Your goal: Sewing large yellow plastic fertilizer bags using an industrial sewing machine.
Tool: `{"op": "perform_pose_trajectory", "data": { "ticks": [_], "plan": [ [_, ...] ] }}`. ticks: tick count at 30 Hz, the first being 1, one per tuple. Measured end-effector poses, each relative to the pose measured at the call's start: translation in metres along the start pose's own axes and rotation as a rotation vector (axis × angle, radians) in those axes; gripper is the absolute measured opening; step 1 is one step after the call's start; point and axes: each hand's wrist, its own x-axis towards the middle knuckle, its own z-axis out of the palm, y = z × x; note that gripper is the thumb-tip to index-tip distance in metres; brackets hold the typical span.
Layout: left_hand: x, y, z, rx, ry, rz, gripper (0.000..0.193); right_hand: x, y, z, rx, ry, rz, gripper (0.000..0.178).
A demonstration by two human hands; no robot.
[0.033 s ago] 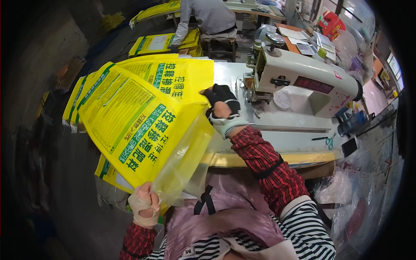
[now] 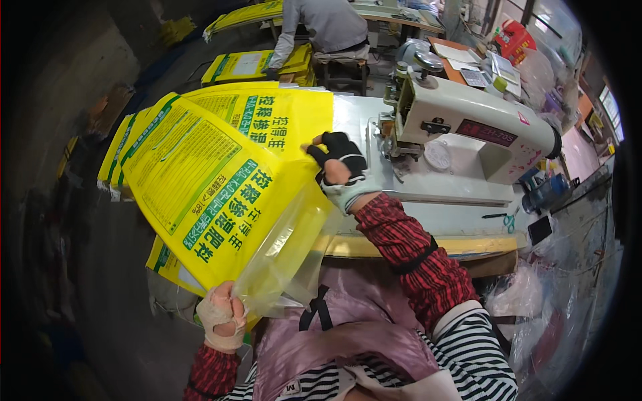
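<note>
A large yellow bag [image 2: 200, 194] with green print lies slanted over other yellow bags, and a clear plastic liner [image 2: 284, 247] shows along its near right edge. At the bag's lower corner my left hand [image 2: 224, 317], in a pale fingerless glove, is closed on the bag's edge. My right hand [image 2: 340, 162] wears a black fingerless glove. It lies over the bag's far right corner, fingers stretched leftward and apart, beside the bag stack [image 2: 311, 113]. Whether its fingertips press on the bag is hard to see.
A white sewing machine [image 2: 468, 120] stands right of my right hand on a pale table [image 2: 441, 220]. Scissors [image 2: 509, 222] and a dark phone-like slab [image 2: 540, 229] lie near its right end. Ahead, another person [image 2: 328, 27] sits beside more yellow bags [image 2: 241, 65].
My right hand's fingers have spread and reach a little farther left over the bag. The left hand keeps its hold, and the bag has hardly moved.
</note>
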Motion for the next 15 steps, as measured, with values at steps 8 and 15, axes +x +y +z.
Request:
{"op": "perform_pose_trajectory", "data": {
  "ticks": [8,15],
  "plan": [
    [0.004,0.023,-0.085,0.362,-0.105,-0.188,0.023,-0.015,-0.018,0.048,-0.113,-0.374,-0.252,0.017],
    [0.024,0.061,0.041,-0.117,-0.470,-0.185,0.033,-0.054,-0.080,0.039,0.010,-0.172,-0.389,0.007]
  ]
}}
